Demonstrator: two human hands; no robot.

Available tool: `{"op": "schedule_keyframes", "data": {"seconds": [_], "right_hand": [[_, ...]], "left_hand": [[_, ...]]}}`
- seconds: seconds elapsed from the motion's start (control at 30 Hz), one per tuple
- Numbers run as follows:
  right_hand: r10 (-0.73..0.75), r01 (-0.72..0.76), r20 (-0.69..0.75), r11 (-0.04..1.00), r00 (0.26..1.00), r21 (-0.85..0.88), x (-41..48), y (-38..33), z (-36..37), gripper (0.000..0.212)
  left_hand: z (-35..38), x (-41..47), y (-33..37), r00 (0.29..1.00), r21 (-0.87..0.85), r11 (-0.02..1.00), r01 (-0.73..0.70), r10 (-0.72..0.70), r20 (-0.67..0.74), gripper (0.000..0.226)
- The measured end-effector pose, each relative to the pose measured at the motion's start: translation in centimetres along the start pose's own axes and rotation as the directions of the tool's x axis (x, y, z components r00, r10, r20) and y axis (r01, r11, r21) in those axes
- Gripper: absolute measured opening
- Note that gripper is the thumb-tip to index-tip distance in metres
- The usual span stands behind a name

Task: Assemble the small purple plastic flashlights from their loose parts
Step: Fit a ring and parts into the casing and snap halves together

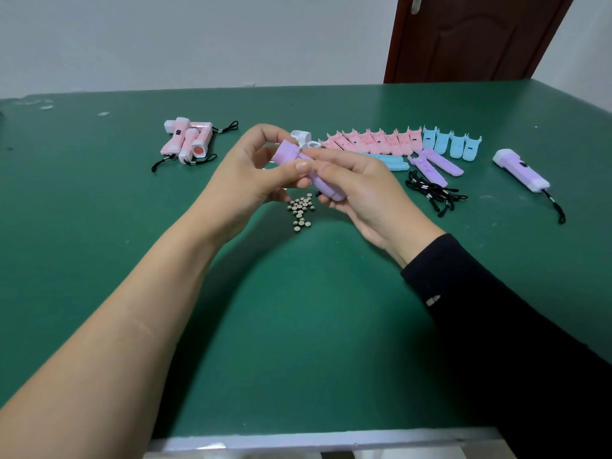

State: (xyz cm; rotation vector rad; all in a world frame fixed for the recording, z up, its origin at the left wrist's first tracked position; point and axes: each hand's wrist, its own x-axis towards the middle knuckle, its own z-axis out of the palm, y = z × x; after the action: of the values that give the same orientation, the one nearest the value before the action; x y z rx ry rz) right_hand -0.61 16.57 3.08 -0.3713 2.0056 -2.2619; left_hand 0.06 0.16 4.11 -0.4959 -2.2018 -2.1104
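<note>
Above the green table (298,309) both hands hold one purple flashlight body (291,154), tilted with its wide head up and to the left. My left hand (251,173) pinches its head and middle with thumb and fingers. My right hand (361,190) curls round its lower end from the right. Loose purple shell halves (437,164) lie on the table to the right. A finished purple flashlight (521,170) with a black strap lies at the far right.
Several small button cells (301,210) are heaped under the hands. Pink shell halves (371,142) and blue shell halves (452,144) line the back. Black straps (433,193) lie right of the hands, finished pink flashlights (188,140) at the back left, white rings (303,139) behind the hands.
</note>
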Motion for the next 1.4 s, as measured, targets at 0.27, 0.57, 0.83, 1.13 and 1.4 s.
{"op": "schedule_keyframes", "data": {"seconds": [0.27,0.57,0.83,1.13,1.4], "right_hand": [[0.026,-0.025,-0.061,1.0,0.998,0.017,0.1,-0.3,0.1,0.017],[0.027,-0.011,-0.069,0.976,0.997,0.217,0.1,-0.6,0.0,0.016],[-0.177,0.147,-0.039,0.904,0.983,-0.402,-0.2,-1.0,-1.0,0.025],[-0.204,0.163,-0.012,0.815,0.979,-0.556,-0.3,-1.3,-1.5,0.026],[-0.177,0.14,-0.018,0.833,0.984,-0.536,-0.1,-1.4,-1.8,0.025]], "left_hand": [[-0.4,0.2,-0.2,0.997,0.08,0.995,-0.055,0.059,-0.047,0.025],[-0.2,0.3,-0.3,0.994,0.153,0.984,-0.088,0.097,-0.051,0.027],[-0.6,0.7,-1.2,0.998,0.59,0.804,-0.068,0.049,0.049,0.034],[0.3,0.4,-2.5,0.983,0.755,0.638,-0.153,0.177,0.05,0.021],[0.8,0.4,-2.4,0.976,0.842,0.514,-0.164,0.21,0.062,0.024]]}}
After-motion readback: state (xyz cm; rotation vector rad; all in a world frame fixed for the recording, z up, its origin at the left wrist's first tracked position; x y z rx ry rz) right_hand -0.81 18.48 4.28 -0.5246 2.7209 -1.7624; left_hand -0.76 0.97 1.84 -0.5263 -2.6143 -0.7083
